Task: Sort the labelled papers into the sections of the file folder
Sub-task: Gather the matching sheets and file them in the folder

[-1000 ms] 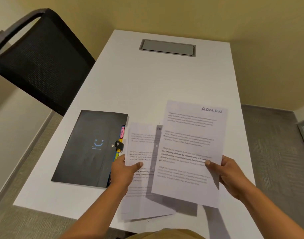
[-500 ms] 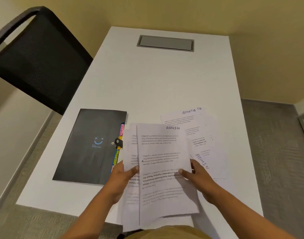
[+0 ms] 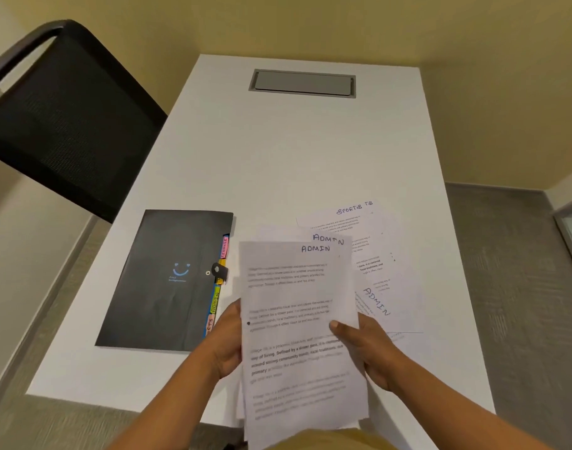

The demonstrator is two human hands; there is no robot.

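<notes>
Head view: the ADMIN sheet (image 3: pixel 297 319), held out to the right a second ago, now tops the stack (image 3: pixel 305 414) gripped by both hands. The left hand (image 3: pixel 228 339) clasps the stack's left edge; the right hand (image 3: pixel 367 349) pinches the right edge, thumb on top. More sheets (image 3: pixel 379 254) lie at 2 o'clock. The folder (image 3: pixel 167 280) lies shut at 10 o'clock. Filing has likely not begun.

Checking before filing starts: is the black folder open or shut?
Shut. The black folder lies flat on the table, cover down, its clasp strap wrapped over the edge; only the coloured tabs stick out.
</notes>
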